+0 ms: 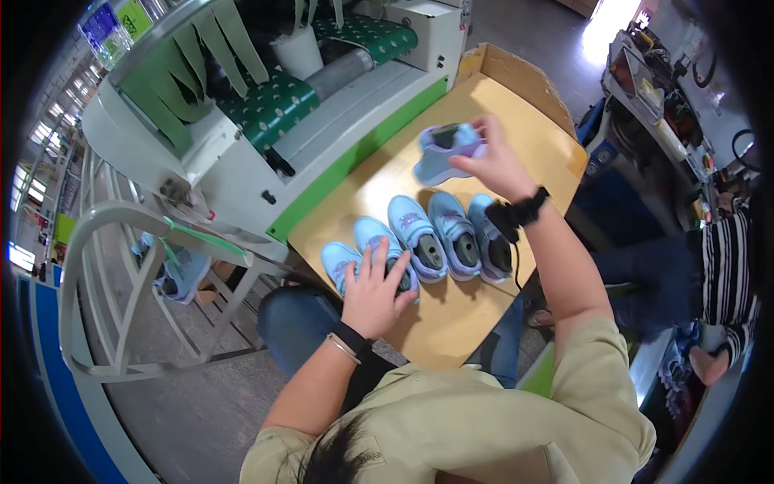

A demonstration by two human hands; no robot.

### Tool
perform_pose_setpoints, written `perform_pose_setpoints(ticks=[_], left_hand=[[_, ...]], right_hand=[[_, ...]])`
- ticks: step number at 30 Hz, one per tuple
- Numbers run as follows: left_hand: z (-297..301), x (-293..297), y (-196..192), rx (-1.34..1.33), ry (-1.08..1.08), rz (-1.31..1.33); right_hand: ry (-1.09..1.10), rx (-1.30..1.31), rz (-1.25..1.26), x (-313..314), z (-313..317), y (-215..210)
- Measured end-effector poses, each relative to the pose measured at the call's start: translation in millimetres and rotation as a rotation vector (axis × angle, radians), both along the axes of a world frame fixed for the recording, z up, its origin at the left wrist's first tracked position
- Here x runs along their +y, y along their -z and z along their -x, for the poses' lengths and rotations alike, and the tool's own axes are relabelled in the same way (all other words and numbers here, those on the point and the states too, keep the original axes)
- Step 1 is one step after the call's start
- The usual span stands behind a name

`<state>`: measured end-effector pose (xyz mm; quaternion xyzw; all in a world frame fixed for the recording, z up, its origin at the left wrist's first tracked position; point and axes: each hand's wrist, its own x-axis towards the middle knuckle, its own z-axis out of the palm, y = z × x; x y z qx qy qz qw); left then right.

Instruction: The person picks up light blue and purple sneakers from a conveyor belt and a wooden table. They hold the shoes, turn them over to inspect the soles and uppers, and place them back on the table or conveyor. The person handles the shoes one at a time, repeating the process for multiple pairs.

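Two bare hands are seen over a tan table, with blue shoes under one and a blue shoe held by the other. At the far left, a metal rack is seen, and some blue shoes are kept on it. Next to it, a big white machine is seen, with a green belt that is dotted with pale spots. A white cup is set by the belt.

The left hand is spread wide, with its fingers laid over the two shoes at the left end of a row. It cannot be told if both shoes are touched. A black band is worn on its wrist. Five blue shoes are lined up side by side on the table, with their toes pointed away from the body. Their insides are dark.

Past the row, one more blue shoe is held by its heel end in the right hand, pinched between thumb and fingers. A black strap is worn on that wrist, and a thin black cord is hung from it. Brown cardboard is stood along the far edge of the table. At the far right, a person in a striped top is seen beside the table.
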<state>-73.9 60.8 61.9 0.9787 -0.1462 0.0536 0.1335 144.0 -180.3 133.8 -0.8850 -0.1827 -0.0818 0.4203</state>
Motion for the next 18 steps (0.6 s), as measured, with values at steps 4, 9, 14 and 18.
perform_pose_setpoints(ticks=[4, 9, 14, 18], left_hand=[[-1, -2, 3, 0.009, 0.006, 0.013], [-3, -4, 4, 0.013, 0.026, 0.032], [-2, -3, 5, -0.008, 0.026, 0.028], [1, 1, 8, -0.001, -0.015, 0.041]], right_hand=[[0.312, -0.109, -0.201, -79, 82, 3], [0.503, -0.068, 0.024, -142, 174, 117], [0.488, 0.056, -0.106, -131, 168, 132], [0.461, 0.085, -0.076, -119, 138, 124]])
